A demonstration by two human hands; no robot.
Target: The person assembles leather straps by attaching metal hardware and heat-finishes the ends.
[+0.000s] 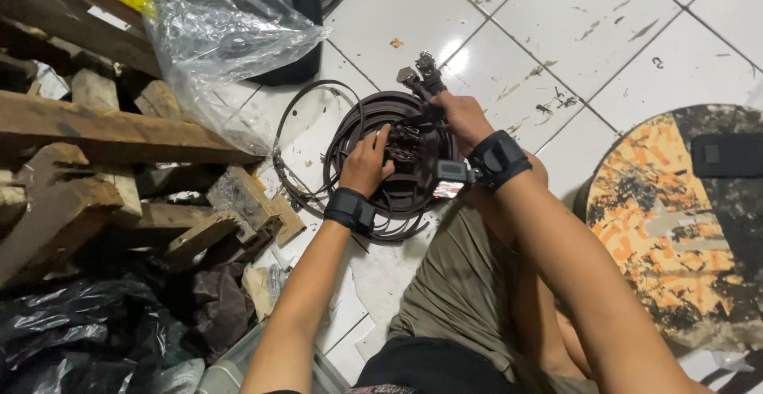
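Note:
A pile of dark brown leather belts [350, 136] lies coiled on the white tiled floor [572, 21] in front of me. My left hand [366, 164] rests on the coil, its fingers curled over a cluster of belt buckles [403, 146] at the middle. My right hand [459, 116] grips the far end of one belt, whose metal buckle [421, 72] sticks up past the fingers. Both wrists carry black straps; a small device [451, 171] hangs on the right one.
Rough wooden planks and offcuts [95, 164] are stacked at the left. A clear plastic bag [222, 28] sits behind them, black bags [71, 330] at lower left. A round stained board [683, 219] lies at the right. My bent leg in olive shorts [461, 291] fills the lower middle.

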